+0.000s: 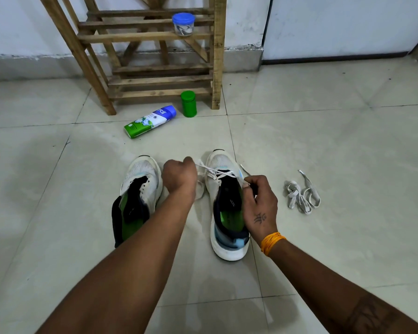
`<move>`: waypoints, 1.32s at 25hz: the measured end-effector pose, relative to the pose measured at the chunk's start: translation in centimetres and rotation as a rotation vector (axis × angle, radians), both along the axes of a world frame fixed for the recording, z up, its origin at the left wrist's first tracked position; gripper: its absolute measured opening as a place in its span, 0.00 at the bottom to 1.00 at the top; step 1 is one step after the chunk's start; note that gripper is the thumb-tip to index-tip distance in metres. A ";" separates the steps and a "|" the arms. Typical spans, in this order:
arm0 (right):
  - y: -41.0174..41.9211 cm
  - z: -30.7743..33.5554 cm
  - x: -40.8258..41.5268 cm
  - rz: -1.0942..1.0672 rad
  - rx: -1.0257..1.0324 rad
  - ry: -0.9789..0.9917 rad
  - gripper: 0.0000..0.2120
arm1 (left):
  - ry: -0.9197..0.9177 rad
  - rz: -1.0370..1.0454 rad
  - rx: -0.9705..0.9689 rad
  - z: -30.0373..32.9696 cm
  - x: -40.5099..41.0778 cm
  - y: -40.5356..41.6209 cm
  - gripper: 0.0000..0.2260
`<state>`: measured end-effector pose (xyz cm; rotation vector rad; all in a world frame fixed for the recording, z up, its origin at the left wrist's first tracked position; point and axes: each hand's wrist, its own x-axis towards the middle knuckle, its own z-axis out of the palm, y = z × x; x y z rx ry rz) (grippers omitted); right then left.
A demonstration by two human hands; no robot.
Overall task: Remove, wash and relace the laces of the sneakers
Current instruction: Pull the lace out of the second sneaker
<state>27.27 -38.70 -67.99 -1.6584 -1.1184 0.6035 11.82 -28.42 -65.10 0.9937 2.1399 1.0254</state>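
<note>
Two white sneakers stand side by side on the tiled floor, toes pointing away from me. The left sneaker (141,189) has bare eyelets and no lace. The right sneaker (223,203) carries a white lace (215,173) crossed through its front eyelets. My left hand (179,175) grips one end of that lace between the two shoes. My right hand (260,203) pinches the other end at the shoe's right side. A second white lace (302,196) lies loose in a heap on the floor to the right.
A wooden rack (155,56) stands at the back against the wall, with a blue-lidded jar (183,24) on a shelf. A green and blue bottle (150,121) lies on the floor beside a green container (188,103).
</note>
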 end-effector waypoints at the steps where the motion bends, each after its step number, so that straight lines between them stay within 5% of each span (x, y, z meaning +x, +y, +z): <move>1: -0.1 0.0 0.0 0.004 -0.004 0.002 0.03 | -0.089 0.067 0.002 -0.3 -0.6 -0.1 0.08; 4: -0.1 0.1 -0.3 0.013 -0.005 -0.020 0.03 | -0.162 -0.138 0.115 0.3 0.7 -1.2 0.05; 7: 0.1 0.0 -0.4 0.014 -0.008 -0.021 0.02 | 0.198 -0.749 0.073 0.2 3.0 -1.6 0.05; 9: 0.1 0.1 -0.4 0.017 -0.005 -0.008 0.01 | 0.444 -0.925 -0.019 -0.1 3.8 -1.1 0.05; 13: -0.1 0.2 -0.3 -0.005 -0.007 0.039 0.01 | 0.498 -0.863 0.027 0.1 3.7 -0.5 0.02; 18: -0.1 0.3 -0.5 -0.027 -0.026 0.080 0.03 | 0.119 -0.074 0.046 -0.7 -1.0 0.3 0.08; 22: -0.1 0.4 -0.8 -0.021 -0.018 0.076 0.02 | 0.223 -0.497 0.299 0.2 -0.2 -0.6 0.09; 26: -0.1 0.3 -0.9 -0.020 -0.020 0.070 0.02 | 0.396 -0.975 0.099 -0.3 2.7 -0.5 0.09; 30: -0.2 0.2 -0.5 -0.010 -0.030 0.086 0.01 | 0.381 -0.914 0.105 -1.0 2.5 -0.3 0.05; 33: -0.3 0.3 -0.5 -0.008 -0.030 0.088 0.02 | 0.200 -0.460 0.160 -1.7 1.1 -0.4 0.03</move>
